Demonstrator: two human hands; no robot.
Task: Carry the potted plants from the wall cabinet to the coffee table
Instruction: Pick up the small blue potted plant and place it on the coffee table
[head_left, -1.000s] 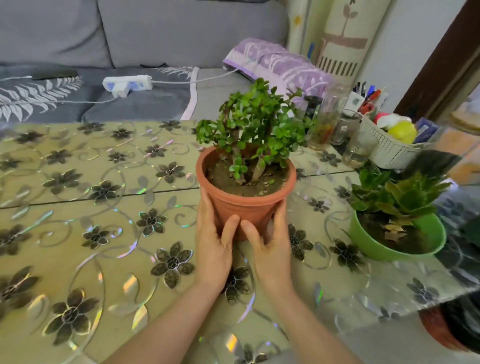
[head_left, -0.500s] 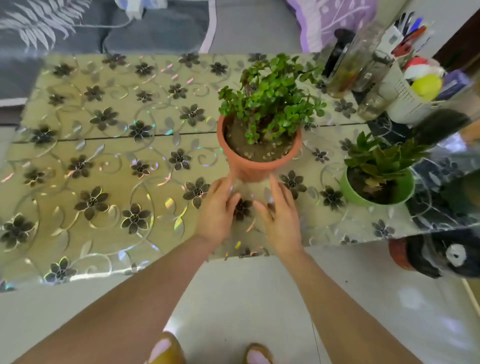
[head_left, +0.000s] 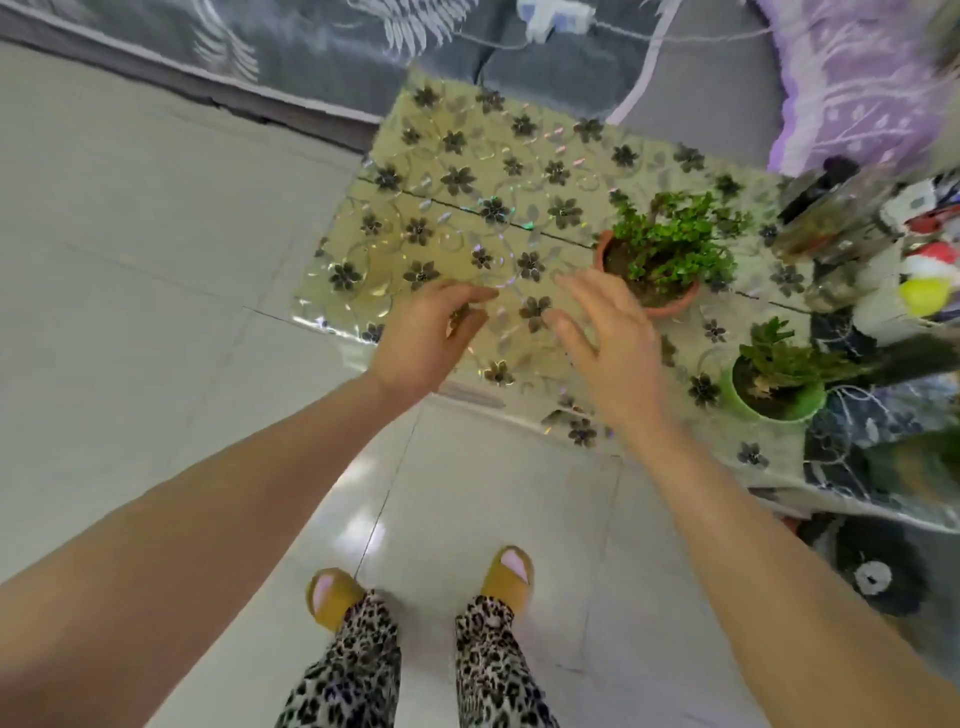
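Nearest to the camera, the person's feet in yellow slippers (head_left: 332, 597) are standing on the tiled floor (head_left: 130, 312). Above them, the left hand (head_left: 421, 338) is hovering with loosely curled fingers and is holding nothing; the right hand (head_left: 608, 343) is spread open with straight fingers, also holding nothing. Both are hanging over the near edge of the tabletop (head_left: 467, 218).

Farther on, the terracotta pot (head_left: 670, 304) with the small-leaved plant is standing upright on the tabletop, just beyond the right hand and apart from it. The green pot (head_left: 753, 408) is sitting to its right, close to the near edge.

I judge that a careless arm could be knocking the green pot off that edge, or the right hand brushing the terracotta one.

No writing or brand is readable; the clutter at the far right is too blurred.
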